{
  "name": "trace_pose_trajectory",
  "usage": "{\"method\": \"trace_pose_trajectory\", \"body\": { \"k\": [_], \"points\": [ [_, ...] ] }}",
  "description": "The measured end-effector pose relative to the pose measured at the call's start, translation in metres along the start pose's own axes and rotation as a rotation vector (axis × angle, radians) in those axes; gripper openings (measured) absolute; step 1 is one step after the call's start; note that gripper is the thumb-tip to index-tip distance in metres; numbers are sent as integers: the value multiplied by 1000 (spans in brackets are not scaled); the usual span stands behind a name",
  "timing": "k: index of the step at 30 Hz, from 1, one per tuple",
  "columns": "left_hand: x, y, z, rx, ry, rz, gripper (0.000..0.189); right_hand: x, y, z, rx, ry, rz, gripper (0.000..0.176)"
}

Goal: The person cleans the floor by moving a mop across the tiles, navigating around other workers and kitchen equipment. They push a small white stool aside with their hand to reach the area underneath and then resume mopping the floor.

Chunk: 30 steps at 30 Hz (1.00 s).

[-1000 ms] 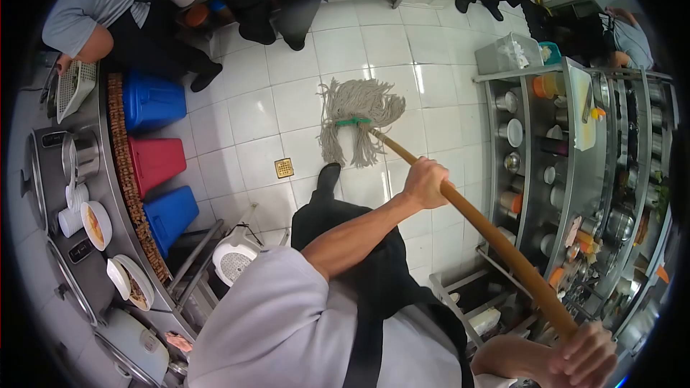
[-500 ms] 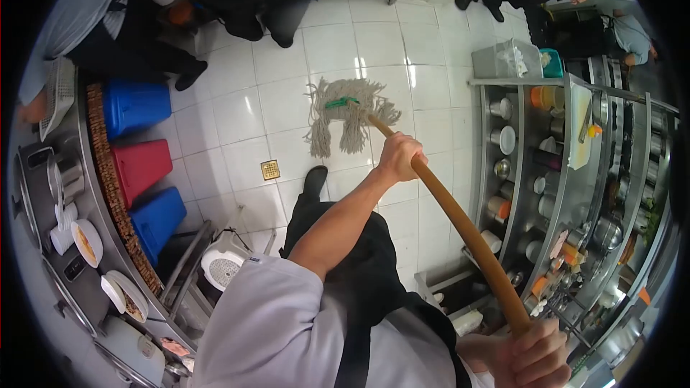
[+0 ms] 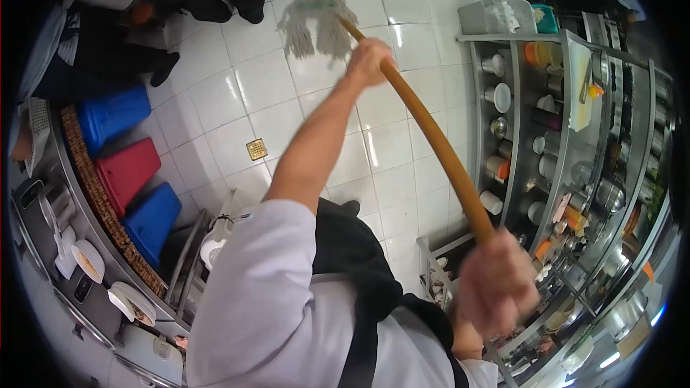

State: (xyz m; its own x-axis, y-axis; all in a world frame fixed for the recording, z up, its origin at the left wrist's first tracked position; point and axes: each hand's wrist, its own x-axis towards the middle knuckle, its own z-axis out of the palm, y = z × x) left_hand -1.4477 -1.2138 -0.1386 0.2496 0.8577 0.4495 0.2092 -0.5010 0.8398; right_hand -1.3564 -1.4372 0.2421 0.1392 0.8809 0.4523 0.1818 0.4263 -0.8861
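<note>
Left hand (image 3: pixel 370 62) and right hand (image 3: pixel 499 284) clasp the mop handle (image 3: pixel 433 133), mop head (image 3: pixel 329 32) just beyond the left.

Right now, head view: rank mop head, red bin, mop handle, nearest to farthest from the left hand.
1. Mop handle: in the left hand.
2. Mop head: just beyond it, at the handle's far end.
3. Red bin: far left, between the blue bins.

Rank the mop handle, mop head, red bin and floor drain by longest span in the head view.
1. Mop handle
2. Mop head and red bin: too alike to rank
3. Floor drain
</note>
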Motion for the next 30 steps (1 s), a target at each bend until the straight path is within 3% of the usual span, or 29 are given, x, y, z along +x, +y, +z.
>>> {"method": "trace_pose_trajectory", "body": {
  "k": [2,3,8,11,15,18,23,25,26,27,30],
  "points": [
    [8,-32,-4,185,0,-19,19,-17,46,9,52,17,27,39],
    [2,-49,3,214,8,-185,19,-29,68,9,100,2,-19,36],
    [-9,-20,-12,439,-176,-352,18,-59,82,0,127,-72,-59,30],
    [-55,4,15,442,-77,-354,17,-74,41,-30,116,-145,-46,31],
    [-119,86,36,421,-223,-377,25,-117,-34,-84,112,-180,21,39],
    [-183,150,66,393,-201,-277,31,-151,-96,-127,107,-230,65,45],
    [-277,268,127,203,-350,-336,39,-212,-185,-215,151,-284,95,46],
    [-303,324,150,133,-549,-452,21,-234,-220,-257,146,-373,87,46],
    [-324,340,170,96,-533,-382,22,-243,-235,-270,148,-419,81,45],
    [-347,353,192,57,-519,-310,23,-251,-248,-272,183,-403,55,31],
    [-393,395,244,-70,-703,-248,24,-272,-287,-300,174,-524,109,33]
  ]
}}
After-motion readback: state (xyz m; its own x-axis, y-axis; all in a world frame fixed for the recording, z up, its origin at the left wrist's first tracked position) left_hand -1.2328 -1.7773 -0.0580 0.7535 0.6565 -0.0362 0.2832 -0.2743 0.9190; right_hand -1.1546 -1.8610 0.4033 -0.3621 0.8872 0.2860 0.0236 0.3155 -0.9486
